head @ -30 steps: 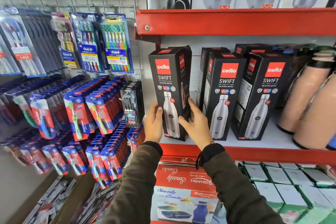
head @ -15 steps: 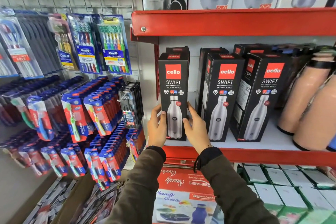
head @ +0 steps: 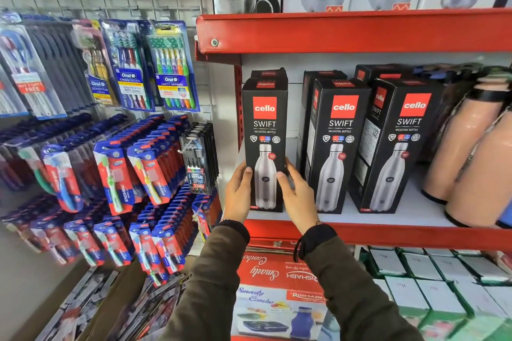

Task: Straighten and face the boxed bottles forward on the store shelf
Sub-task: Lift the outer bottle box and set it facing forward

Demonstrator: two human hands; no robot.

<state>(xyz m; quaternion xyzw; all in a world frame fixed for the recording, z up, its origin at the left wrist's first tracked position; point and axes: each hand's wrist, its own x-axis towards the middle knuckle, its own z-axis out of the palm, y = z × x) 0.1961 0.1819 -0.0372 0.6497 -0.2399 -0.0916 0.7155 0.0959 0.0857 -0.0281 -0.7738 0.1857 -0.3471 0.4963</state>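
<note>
The left hand (head: 238, 196) and right hand (head: 299, 196) clamp the leftmost box (head: 264, 130) between them. It stands upright on the shelf (head: 388, 232), front facing out

Red-edged store shelf (head: 388, 235), white deck. Standing upright on it, left to right — leftmost Cello Swift box (head: 264, 124), front face square to the aisle, at the left end near the red upright; middle box (head: 339, 130) and right box (head: 399, 133), both angled so a side panel shows. More black boxes (head: 379, 73) behind each. At the right end — two peach flasks (head: 471, 158) with black bands, touching each other. Bare white deck showing between leftmost and middle boxes.
</note>
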